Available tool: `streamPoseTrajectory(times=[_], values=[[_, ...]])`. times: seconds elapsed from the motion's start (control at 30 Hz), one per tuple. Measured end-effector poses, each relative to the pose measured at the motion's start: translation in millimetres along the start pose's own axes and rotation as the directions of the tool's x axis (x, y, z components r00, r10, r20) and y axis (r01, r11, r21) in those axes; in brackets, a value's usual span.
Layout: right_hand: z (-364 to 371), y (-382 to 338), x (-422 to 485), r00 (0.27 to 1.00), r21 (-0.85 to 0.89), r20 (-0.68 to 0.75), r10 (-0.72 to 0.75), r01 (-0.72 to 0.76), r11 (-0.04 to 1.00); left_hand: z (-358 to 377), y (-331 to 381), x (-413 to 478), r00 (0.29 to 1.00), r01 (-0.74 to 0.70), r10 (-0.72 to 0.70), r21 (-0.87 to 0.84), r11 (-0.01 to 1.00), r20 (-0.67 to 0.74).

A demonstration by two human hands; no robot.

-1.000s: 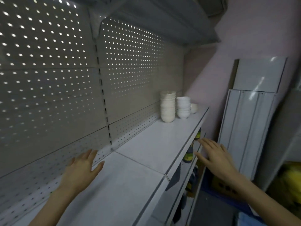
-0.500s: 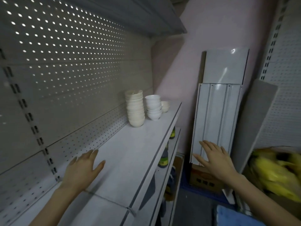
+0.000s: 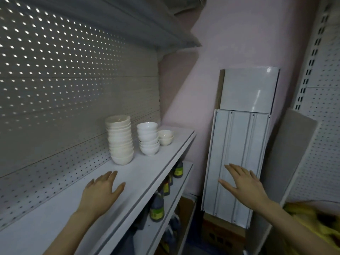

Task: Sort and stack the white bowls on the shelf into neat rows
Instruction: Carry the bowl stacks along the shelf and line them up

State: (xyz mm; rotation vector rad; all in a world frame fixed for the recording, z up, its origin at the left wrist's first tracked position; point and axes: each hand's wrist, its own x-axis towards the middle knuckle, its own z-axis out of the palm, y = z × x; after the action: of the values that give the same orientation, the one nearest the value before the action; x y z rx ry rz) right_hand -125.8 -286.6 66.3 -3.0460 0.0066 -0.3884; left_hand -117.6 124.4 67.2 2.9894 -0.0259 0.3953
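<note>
In the head view the white bowls sit at the far end of the shelf (image 3: 150,168), against the pegboard back panel (image 3: 64,89). There is a tall stack (image 3: 120,140) nearest me, a middle stack (image 3: 148,138) just beside it, and a short stack (image 3: 166,137) of two farthest right.

My left hand (image 3: 103,188) lies flat and low over the shelf, fingers straight and holding nothing. It is near the tall stack but apart from it, and I cannot tell whether the palm touches the board. My right hand (image 3: 242,184) hangs spread and empty off the shelf's front edge, in front of the leaning metal panels (image 3: 237,162).

I judge the step in hand to be the reach. The tall stack looks slightly uneven, so I would steady it low with the left hand. With the right I would lift the short stack by its rim, well clear of the dark bottles (image 3: 156,207) below.
</note>
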Motion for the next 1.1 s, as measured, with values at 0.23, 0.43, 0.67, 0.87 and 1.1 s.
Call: streamPoseTrajectory(times=[0.23, 0.43, 0.67, 0.87, 1.1], values=[[34.1, 20.4, 67.3, 0.996, 0.078, 0.084, -0.042, 0.035, 0.996, 20.9, 27.4, 40.8, 0.998, 0.065, -0.065, 0.006, 0.998, 0.025], [68.6, 12.0, 134.0, 0.99, 0.118, 0.086, -0.108, 0.097, 0.988, 43.7, 34.4, 99.2, 0.994, 0.102, -0.101, -0.031, 0.994, 0.044], [93.5, -6.2, 234.3, 0.977, 0.228, 0.088, -0.195, 0.171, 0.959, 83.2, 47.4, 194.2, 0.991, 0.131, -0.122, -0.249, 0.96, 0.05], [108.5, -39.4, 298.6, 0.95, 0.478, 0.065, -0.304, 0.238, 0.846, 106.8, 49.5, 249.6, 0.983, 0.182, -0.162, -0.317, 0.931, 0.086], [131.4, -84.6, 350.3, 0.902, 0.662, 0.131, -0.411, 0.229, 0.714, 122.6, 42.8, 285.1, 0.963, 0.27, -0.243, -0.395, 0.878, 0.118]])
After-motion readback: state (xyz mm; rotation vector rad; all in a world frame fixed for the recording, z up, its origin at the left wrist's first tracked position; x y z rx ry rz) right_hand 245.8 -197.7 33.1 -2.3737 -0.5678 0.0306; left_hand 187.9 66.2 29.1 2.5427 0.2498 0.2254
